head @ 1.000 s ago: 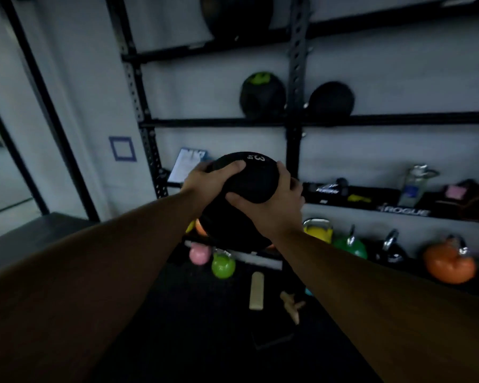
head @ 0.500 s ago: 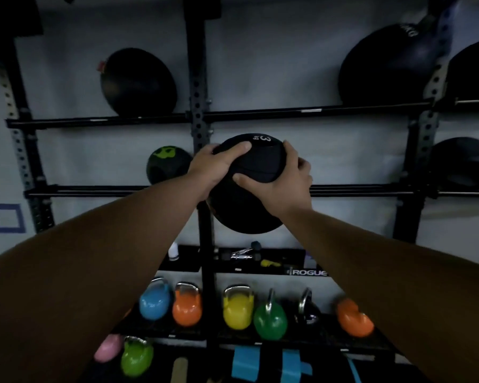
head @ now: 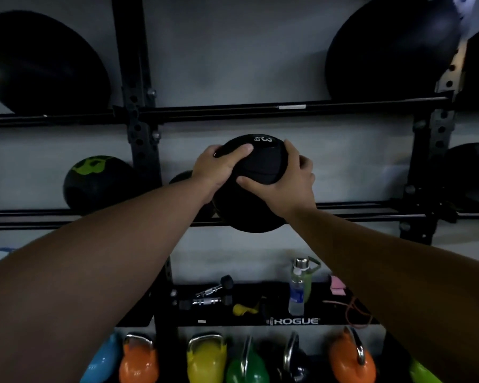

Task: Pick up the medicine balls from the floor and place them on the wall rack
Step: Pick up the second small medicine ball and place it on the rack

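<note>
A: What are the hands doing?

B: The left hand [head: 219, 168] and right hand [head: 284, 183] both clasp a black medicine ball [head: 253, 186] marked "3 kg", the left at its ten o'clock, the right at its three o'clock, thumbs laid over the front.

A: And where is the ball?

B: Held up at the centre of view, in front of the wall rack's middle rails [head: 371, 212]; whether it touches them I cannot tell.

A: What sits around it?

B: At nine o'clock, past the upright [head: 134, 111], a black ball with a green mark [head: 94, 181] rests on the same rails. A larger dark ball [head: 390, 51] sits on the upper rails at one o'clock, another [head: 36, 64] at ten o'clock. At six o'clock a shelf lettered ROGUE [head: 295, 321] carries a water bottle [head: 297, 288]; below it stands a row of coloured kettlebells [head: 205, 357].
</note>
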Demonstrator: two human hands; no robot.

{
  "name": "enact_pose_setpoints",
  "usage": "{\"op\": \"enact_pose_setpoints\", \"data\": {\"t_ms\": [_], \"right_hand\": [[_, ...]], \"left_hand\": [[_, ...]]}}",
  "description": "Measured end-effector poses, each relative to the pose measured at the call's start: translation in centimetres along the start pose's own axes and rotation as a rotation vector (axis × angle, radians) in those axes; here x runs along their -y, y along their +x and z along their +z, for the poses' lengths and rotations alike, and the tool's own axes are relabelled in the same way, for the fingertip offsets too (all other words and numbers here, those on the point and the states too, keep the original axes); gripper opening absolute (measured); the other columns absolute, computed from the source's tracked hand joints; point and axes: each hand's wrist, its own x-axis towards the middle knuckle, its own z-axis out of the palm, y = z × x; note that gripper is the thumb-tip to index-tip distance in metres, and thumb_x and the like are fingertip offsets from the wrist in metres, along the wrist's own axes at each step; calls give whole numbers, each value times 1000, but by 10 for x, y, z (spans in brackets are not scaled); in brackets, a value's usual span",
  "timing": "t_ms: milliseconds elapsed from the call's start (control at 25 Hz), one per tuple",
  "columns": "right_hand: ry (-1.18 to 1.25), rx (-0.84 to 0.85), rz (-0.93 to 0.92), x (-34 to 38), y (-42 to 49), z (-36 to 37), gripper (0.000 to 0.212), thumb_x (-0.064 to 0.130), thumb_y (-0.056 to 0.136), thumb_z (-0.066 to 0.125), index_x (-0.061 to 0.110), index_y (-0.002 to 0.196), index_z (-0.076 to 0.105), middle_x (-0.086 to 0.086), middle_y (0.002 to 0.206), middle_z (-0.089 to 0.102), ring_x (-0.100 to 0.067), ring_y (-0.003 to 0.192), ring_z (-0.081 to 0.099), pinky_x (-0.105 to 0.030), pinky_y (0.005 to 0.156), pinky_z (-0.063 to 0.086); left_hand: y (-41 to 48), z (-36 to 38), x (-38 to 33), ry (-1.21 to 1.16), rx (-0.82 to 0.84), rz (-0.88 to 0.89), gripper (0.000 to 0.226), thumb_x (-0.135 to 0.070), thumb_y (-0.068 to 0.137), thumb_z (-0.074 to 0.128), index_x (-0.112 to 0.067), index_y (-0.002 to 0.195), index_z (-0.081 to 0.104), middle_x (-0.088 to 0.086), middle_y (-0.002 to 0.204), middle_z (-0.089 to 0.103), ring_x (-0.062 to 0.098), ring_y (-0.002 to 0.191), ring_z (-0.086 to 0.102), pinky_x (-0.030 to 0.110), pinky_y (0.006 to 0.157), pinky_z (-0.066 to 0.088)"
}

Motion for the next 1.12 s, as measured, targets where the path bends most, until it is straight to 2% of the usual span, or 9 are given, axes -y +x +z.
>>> {"op": "enact_pose_setpoints", "data": {"t_ms": [280, 400, 480, 640, 760, 840, 920, 1000, 1120], "right_hand": [[61, 69, -17, -109, 117, 56, 133, 83, 52, 79, 40, 159, 13, -8, 160, 25, -36, 143, 28, -57, 107, 42], [79, 157, 1, -170, 163, 87, 132, 87, 51, 77, 41, 159, 16, -5, 160, 23, -39, 143, 29, -59, 108, 40], [66, 236, 20, -213, 187, 110, 126, 88, 58, 75, 40, 160, 19, -7, 160, 24, -43, 142, 30, -60, 112, 38], [73, 342, 13, -277, 227, 149, 107, 91, 69, 63, 44, 157, 26, -8, 157, 30, -44, 140, 32, -56, 113, 36], [102, 294, 7, -298, 231, 171, 101, 95, 67, 53, 51, 153, 25, -3, 155, 29, -39, 138, 27, -53, 108, 34], [114, 252, 2, -301, 232, 180, 101, 97, 65, 51, 51, 152, 27, -4, 154, 30, -36, 137, 26, -51, 104, 35], [103, 246, 4, -298, 232, 182, 102, 97, 65, 51, 49, 153, 28, -5, 154, 31, -35, 137, 27, -50, 103, 36], [69, 275, 5, -295, 232, 177, 104, 96, 67, 50, 47, 156, 25, -5, 155, 30, -37, 139, 27, -52, 104, 37], [-67, 367, -24, -286, 226, 161, 108, 98, 69, 41, 45, 159, 14, -7, 160, 26, -41, 139, 29, -57, 105, 39]], "left_hand": [[116, 71, 59, 87, -54, -32, 103, -85, 44, 80, -27, 129, 69, -6, 111, 77, 13, 94, 75, 28, 69, 56], [163, 96, 102, 192, -62, -83, 109, -86, 45, 81, -27, 136, 68, 0, 127, 77, 18, 106, 75, 35, 90, 62], [182, 109, 136, 331, -3, -125, 118, -90, 50, 77, -31, 150, 58, 0, 143, 68, 22, 123, 69, 37, 104, 57], [214, 138, 195, 457, 5, -84, 104, -94, 67, 60, -43, 157, 45, 1, 148, 53, 28, 145, 53, 33, 109, 44], [226, 150, 217, 538, -73, -69, 109, -98, 69, 49, -46, 163, 32, 4, 166, 40, 33, 151, 43, 48, 123, 38], [229, 151, 225, 533, -109, -61, 107, -97, 70, 48, -45, 163, 33, 4, 165, 41, 33, 151, 44, 44, 121, 37], [229, 148, 224, 529, -95, -64, 107, -96, 71, 49, -44, 163, 34, 4, 164, 42, 31, 150, 45, 35, 111, 36], [226, 145, 217, 542, -60, -78, 110, -96, 71, 49, -42, 165, 31, 4, 167, 40, 29, 151, 44, 33, 108, 35], [215, 137, 201, 571, 30, -125, 112, -94, 74, 52, -41, 169, 25, 6, 173, 35, 30, 156, 39, 42, 123, 36]]}}
